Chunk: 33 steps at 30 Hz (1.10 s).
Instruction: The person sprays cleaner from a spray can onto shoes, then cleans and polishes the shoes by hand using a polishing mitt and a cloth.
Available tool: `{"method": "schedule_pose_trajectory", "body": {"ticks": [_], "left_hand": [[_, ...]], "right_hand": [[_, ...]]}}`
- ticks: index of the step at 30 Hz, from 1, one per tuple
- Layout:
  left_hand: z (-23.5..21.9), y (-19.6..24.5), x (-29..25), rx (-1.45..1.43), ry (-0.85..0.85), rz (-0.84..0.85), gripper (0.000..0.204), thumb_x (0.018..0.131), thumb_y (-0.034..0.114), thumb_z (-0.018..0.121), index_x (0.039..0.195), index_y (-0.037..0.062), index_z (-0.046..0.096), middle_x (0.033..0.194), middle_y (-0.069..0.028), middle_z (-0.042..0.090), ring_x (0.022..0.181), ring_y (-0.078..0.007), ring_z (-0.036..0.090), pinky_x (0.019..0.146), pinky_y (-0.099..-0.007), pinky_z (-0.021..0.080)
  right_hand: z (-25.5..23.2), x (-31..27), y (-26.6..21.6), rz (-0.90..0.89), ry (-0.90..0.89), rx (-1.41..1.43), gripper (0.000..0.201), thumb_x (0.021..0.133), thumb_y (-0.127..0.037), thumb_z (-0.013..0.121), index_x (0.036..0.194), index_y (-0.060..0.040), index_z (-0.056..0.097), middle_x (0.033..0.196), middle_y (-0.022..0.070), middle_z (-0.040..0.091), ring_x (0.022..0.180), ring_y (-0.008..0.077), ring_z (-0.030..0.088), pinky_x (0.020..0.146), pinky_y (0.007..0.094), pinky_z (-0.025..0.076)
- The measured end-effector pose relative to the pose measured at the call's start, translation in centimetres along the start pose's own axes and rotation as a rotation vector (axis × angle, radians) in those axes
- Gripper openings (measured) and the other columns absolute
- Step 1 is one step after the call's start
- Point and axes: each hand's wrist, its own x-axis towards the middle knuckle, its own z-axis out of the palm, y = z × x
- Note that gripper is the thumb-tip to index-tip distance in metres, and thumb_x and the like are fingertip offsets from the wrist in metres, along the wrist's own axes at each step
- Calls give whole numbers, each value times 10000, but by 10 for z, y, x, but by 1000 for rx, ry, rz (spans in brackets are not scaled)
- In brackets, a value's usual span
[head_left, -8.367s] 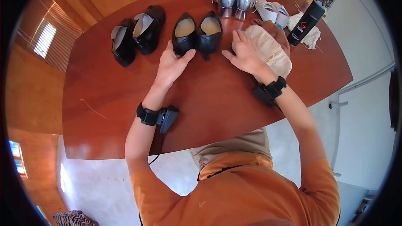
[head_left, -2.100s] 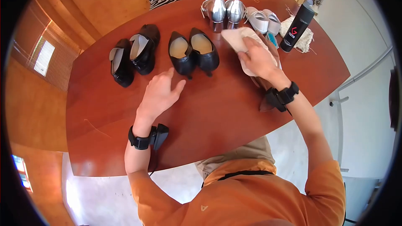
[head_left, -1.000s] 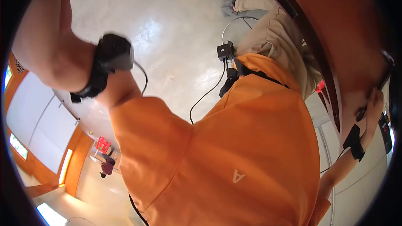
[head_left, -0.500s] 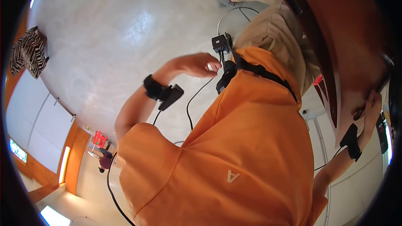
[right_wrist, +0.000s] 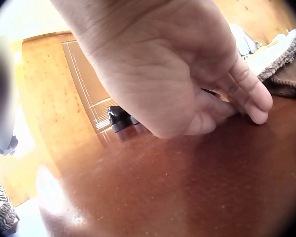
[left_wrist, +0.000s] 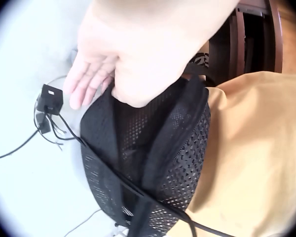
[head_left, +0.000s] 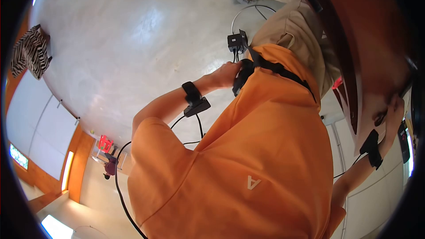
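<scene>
My left hand is at a black mesh pouch that hangs at the waist on a strap. In the left wrist view the mesh pouch fills the middle. There the thumb of my left hand dips into its mouth and the fingers lie outside, the rim between them. My right hand rests on the red-brown table, fingers loosely bent, holding nothing. Beside its fingertips lies a brown shoe with fuzzy lining. A black shoe stands beyond the hand.
Cables run from a small black box past the pouch. The table edge runs close along the person's right side. A zebra-patterned seat stands on the floor, and a person is far off at the left.
The view has swung from the shoes on the table down to the floor and waist. My left hand has left the black shoes and reached the pouch. The right hand has left the pale shoe insert.
</scene>
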Motion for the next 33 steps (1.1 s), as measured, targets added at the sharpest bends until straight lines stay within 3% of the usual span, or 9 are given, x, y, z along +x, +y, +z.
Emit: {"method": "schedule_pose_trajectory", "body": {"ticks": [3, 11, 13, 15, 21, 24, 26, 30, 33], "left_hand": [[-5, -10, -2, 174, 137, -373, 254, 749, 130, 560, 951, -18, 520, 759, -226, 605, 767, -391, 587, 676, -436, 465], [-29, 10, -22, 242, 160, -492, 157, 754, 140, 568, 817, -3, 581, 685, -218, 592, 697, -404, 580, 633, -444, 467], [-15, 12, -25, 359, -150, -91, 151, 774, 151, 571, 810, 6, 591, 742, -207, 602, 710, -399, 568, 620, -424, 475], [13, 19, -35, 214, -176, 230, 261, 802, 239, 538, 801, -6, 626, 882, -188, 628, 823, -379, 592, 700, -418, 488], [36, 29, -52, 194, -275, 203, 266, 800, 256, 544, 842, 4, 614, 912, -187, 621, 848, -368, 587, 719, -413, 480], [35, 25, -44, 174, -306, 176, 273, 799, 267, 548, 867, 10, 608, 930, -187, 616, 862, -362, 583, 731, -410, 475], [51, 36, -18, 164, -319, 160, 279, 799, 274, 551, 884, 14, 603, 941, -187, 613, 872, -358, 581, 738, -408, 472], [41, 24, -39, 141, -345, 130, 294, 798, 288, 557, 917, 21, 594, 965, -187, 608, 892, -350, 577, 753, -404, 466], [44, 23, -40, 125, -358, 102, 309, 797, 298, 561, 942, 27, 588, 983, -187, 603, 906, -344, 574, 765, -401, 461]], "right_hand": [[6, 6, 20, -173, 123, -184, 291, 939, -233, 451, 971, 52, 499, 779, 119, 525, 659, 188, 535, 609, 266, 430], [-3, 19, 50, -48, -1, -76, 338, 927, -264, 461, 994, 62, 517, 833, 136, 530, 754, 212, 516, 717, 313, 413], [-5, 20, 60, -17, -19, -90, 339, 925, -268, 461, 992, 60, 515, 835, 138, 529, 750, 217, 516, 715, 314, 414], [-3, 19, 62, -92, 7, -98, 372, 923, -301, 472, 1032, 52, 513, 859, 135, 554, 695, 205, 541, 662, 307, 430], [-2, 13, 40, 79, -79, -159, 328, 941, -271, 426, 952, 47, 507, 779, 124, 508, 657, 222, 529, 608, 309, 421], [2, 13, 45, -173, 46, -129, 318, 942, -275, 427, 971, 30, 516, 784, 100, 512, 544, 182, 520, 462, 272, 400], [0, 3, 16, 152, -25, 58, 315, 941, -276, 429, 998, 20, 521, 786, 81, 504, 479, 154, 502, 374, 252, 360], [1, 3, 22, 188, -109, 112, 321, 939, -281, 435, 1014, 19, 523, 785, 73, 492, 478, 150, 497, 378, 251, 364], [5, 2, 16, -79, 107, 10, 324, 943, -328, 424, 953, -7, 470, 513, 40, 411, 306, 138, 459, 267, 245, 304]]}}
